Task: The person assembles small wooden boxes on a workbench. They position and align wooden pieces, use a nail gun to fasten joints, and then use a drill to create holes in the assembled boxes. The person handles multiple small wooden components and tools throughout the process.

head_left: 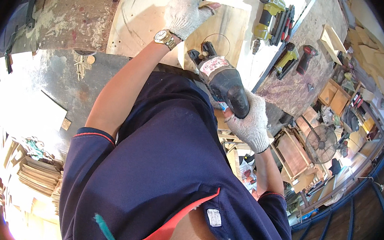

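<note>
My right hand [251,124], in a white knit glove, is wrapped round the rear of a dark jigsaw [227,87]. The jigsaw's front end sits over a plywood board [234,22], at the lower left of a circle drawn on it; the blade cannot be made out. At the board's far left corner, my gloved left hand [185,15] grips it, with one bare fingertip showing on the right. Beneath the board lies a larger light wooden sheet [134,20], whose near edge is close to my body.
A yellow-green cordless drill [267,17] and a nail gun [288,60] lie to the right, with a red and black drill [306,59] beyond. A standing fan [321,143] and wooden frames are farther right. Stacked wooden strips [39,174] stand at lower left.
</note>
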`<action>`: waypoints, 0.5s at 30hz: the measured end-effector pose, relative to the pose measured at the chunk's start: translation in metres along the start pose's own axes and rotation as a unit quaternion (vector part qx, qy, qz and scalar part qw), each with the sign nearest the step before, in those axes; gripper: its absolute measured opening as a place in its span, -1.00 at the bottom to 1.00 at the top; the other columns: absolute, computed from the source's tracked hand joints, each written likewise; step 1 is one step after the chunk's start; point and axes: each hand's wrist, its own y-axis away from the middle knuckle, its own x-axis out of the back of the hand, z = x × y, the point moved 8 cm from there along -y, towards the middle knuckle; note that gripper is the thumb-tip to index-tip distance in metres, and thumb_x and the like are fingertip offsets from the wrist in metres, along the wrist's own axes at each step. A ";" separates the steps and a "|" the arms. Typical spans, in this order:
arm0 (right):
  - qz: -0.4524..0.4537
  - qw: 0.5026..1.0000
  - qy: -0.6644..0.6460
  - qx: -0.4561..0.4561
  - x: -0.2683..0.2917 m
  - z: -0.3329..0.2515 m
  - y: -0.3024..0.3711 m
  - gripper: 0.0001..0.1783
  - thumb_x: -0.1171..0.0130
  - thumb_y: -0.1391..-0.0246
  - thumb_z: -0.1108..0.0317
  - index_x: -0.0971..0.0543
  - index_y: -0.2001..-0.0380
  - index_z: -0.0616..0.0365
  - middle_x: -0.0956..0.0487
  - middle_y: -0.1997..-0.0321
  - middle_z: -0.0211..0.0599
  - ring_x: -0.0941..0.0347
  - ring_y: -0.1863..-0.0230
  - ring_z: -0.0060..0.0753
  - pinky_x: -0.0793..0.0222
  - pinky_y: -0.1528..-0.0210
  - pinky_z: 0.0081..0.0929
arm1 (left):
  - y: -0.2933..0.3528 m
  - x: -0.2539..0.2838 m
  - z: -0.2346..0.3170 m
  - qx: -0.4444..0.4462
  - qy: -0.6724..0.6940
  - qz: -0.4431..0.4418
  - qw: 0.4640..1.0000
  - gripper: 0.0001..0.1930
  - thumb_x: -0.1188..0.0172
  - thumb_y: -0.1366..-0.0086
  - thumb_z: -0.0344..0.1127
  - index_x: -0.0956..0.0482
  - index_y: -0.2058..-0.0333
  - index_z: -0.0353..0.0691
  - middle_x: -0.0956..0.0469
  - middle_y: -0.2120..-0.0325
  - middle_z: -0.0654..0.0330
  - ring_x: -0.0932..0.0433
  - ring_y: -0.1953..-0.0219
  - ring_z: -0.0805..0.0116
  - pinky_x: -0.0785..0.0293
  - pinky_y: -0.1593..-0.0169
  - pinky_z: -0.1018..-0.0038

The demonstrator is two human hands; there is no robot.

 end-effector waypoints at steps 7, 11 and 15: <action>0.003 1.000 -0.009 -0.003 0.001 -0.004 -0.001 -0.45 -0.31 0.23 0.33 -0.65 0.07 0.33 -0.68 0.37 0.14 -0.71 0.27 0.16 -0.57 0.09 -0.19 | 0.006 0.003 -0.005 -0.024 0.014 0.048 0.998 -0.55 -0.39 -0.26 0.13 -0.65 0.32 -0.22 -0.66 0.37 0.06 -0.69 0.27 0.02 -0.59 0.21 0.16; -0.001 1.000 -0.014 -0.009 0.001 -0.004 -0.001 -0.43 -0.32 0.23 0.32 -0.65 0.05 0.33 -0.69 0.37 0.13 -0.72 0.27 0.12 -0.57 0.10 -0.20 | 0.008 -0.001 -0.012 -0.006 0.007 0.045 0.999 -0.47 -0.35 -0.28 0.25 -0.67 0.33 -0.21 -0.67 0.37 0.07 -0.69 0.29 0.04 -0.59 0.22 0.19; 0.006 1.000 -0.017 -0.004 0.001 -0.004 0.000 -0.42 -0.33 0.23 0.32 -0.64 0.04 0.33 -0.69 0.36 0.12 -0.72 0.27 0.12 -0.57 0.09 -0.20 | 0.010 0.001 -0.013 -0.007 0.006 0.070 0.997 -0.44 -0.33 -0.28 0.29 -0.70 0.31 -0.20 -0.68 0.37 0.09 -0.69 0.31 0.05 -0.59 0.23 0.20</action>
